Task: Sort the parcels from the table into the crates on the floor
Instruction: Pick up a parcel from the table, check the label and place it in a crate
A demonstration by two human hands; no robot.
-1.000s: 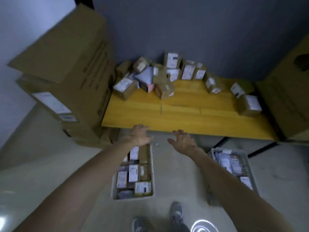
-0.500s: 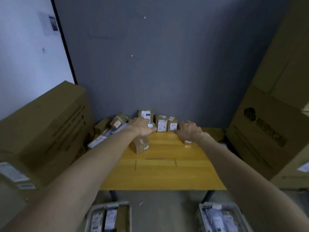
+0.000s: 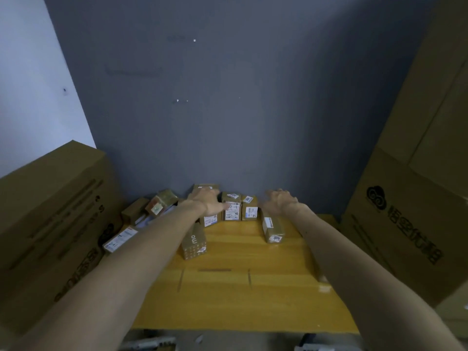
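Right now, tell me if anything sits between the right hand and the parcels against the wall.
Nothing visible does. The right hand hovers open just right of the back row of parcels, above the lone parcel lying on the table. The left hand is on the row's left part, not in the way.

brown parcels [image 3: 231, 210], yellow table [image 3: 240, 287], grey-blue wall [image 3: 228, 110].
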